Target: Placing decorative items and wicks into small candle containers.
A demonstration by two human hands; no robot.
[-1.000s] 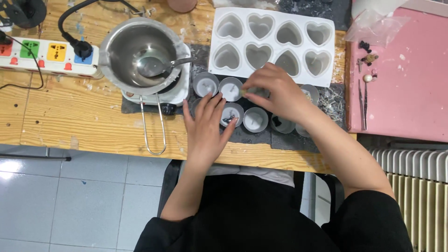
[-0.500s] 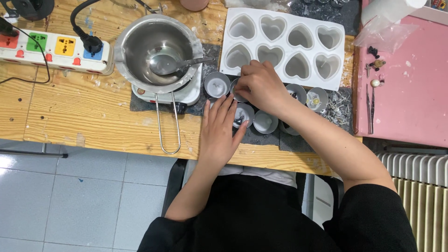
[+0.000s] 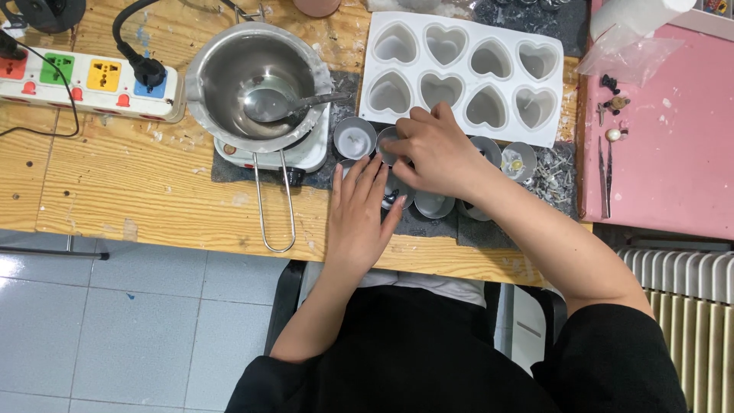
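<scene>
Both hands have shifted slightly left among the small round metal cups [image 3: 355,139] clustered on the desk [image 3: 115,191] just near the white heart mould [image 3: 459,73]. Right hand [image 3: 436,149] pinches narrowly at one cup; left hand [image 3: 359,214] lies flat, open, steadying another. Left sits the steel pot [image 3: 252,88] on its small hotplate.

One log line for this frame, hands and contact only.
left hand: flat beside small metal cups | right hand: fingertips on a cup | heart mould: untouched
</scene>
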